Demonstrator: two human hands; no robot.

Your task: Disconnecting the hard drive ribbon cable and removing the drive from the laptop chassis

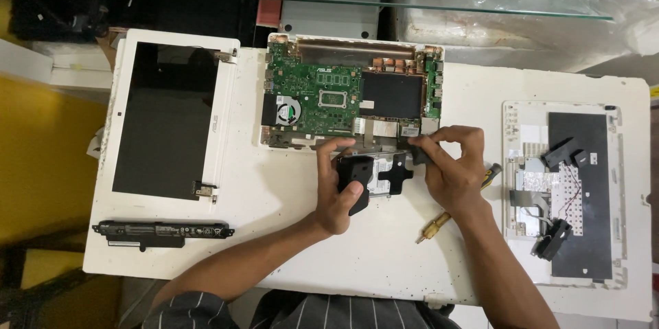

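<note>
Surface: a white table (384, 260) under a glass shelf (480, 9), with yellow floor or wall off to the left.
Drive: a silver hard drive (382, 167) with black film on it, held just above the table, touching the front edge of the open laptop base (295, 138).
Board: a green board (312, 88) with a fan (287, 109) fills the base; the drive sits right beside its lower edge.
Left hand: left hand (340, 188) curled around the drive's left end, thumb below and fingers hooked over the top, closed on the black film there.
Right hand: right hand (453, 167) pinching a dark tab or connector at the drive's right end between thumb and forefinger; the other fingers are folded in. What exactly the tab is, I cannot tell.
Risk, cable: a pull at an angle could likely tear the thin tab or bend the connector pins.
Risk, drop: the drive is gripped only at its ends, so a slip could knock it onto the board.
Risk, tool: a yellow-handled screwdriver (434, 227) lies under the right wrist and could roll if nudged.
Around: screen lid (165, 119) left, battery (161, 231) near the front-left edge, keyboard panel (576, 191) right.
</note>
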